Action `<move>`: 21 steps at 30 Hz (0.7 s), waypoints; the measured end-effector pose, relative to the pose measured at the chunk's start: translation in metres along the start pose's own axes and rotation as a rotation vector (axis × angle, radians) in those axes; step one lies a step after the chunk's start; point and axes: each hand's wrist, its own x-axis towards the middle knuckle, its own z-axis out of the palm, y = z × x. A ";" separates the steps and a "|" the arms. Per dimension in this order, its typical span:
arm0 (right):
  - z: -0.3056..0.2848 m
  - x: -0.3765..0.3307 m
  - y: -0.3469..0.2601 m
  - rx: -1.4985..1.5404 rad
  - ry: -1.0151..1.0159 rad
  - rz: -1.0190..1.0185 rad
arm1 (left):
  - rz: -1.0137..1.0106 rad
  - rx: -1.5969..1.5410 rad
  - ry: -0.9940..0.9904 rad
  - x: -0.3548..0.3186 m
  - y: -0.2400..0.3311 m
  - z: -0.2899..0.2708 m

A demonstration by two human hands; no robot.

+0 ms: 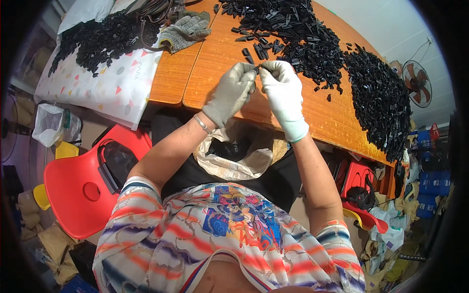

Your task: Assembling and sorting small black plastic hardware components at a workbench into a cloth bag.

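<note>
Both my hands wear light knitted work gloves and meet over the near part of the wooden table [195,88]. Between their fingertips is a small black plastic part [258,68], mostly covered by the gloves. My left hand [230,93] pinches it from the left, and my right hand [283,95] pinches it from the right. Just beyond my fingers, loose black plastic pieces [264,46] lie at the edge of a large pile [312,49]. An open white woven sack [234,168] sits between my legs below my hands, with dark contents inside.
Another heap of black parts [381,97] covers the table's right side. At the left, black parts [107,41] lie on a patterned sheet [97,93], near a grey knitted glove [188,31]. Red chairs [78,190] flank me. A white-lined bin [51,124] stands left, a fan [417,84] right.
</note>
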 end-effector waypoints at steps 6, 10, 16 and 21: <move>-0.006 -0.001 -0.005 -0.583 -0.018 -0.491 | 0.192 0.070 0.065 0.010 -0.022 0.001; -0.009 0.005 -0.006 -0.700 -0.075 -0.515 | 0.248 0.193 0.080 0.019 -0.031 0.001; -0.004 0.002 0.001 -0.612 -0.084 -0.434 | 0.073 -0.033 0.150 0.013 -0.021 0.012; -0.009 -0.003 0.006 -0.604 -0.067 -0.294 | 0.046 -0.045 0.143 0.017 -0.020 0.019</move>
